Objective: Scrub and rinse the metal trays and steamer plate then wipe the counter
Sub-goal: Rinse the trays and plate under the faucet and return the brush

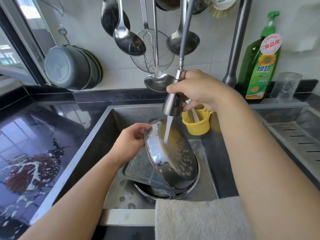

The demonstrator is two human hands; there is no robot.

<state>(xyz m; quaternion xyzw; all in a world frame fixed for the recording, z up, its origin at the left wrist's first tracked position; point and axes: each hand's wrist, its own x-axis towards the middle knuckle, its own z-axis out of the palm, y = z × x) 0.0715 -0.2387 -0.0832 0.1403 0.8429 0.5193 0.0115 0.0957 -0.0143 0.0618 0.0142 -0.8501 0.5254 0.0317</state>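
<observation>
I have the left hand (132, 137) closed on the upper rim of the steamer plate (171, 156), tilting it steeply over the sink (206, 163). My right hand (199, 90) is wrapped around the pull-out sprayer head (173, 104), and its water stream (167, 130) strikes the plate's soapy, perforated face. The plate's lower edge rests down among a rectangular metal tray (138, 170) and a round pan (155, 191) in the basin. A yellow cup (196, 124) hangs at the sink's back wall. A beige towel (199, 219) drapes over the sink's front edge. White suds lie spilled across the dark counter (34, 153) to the left.
</observation>
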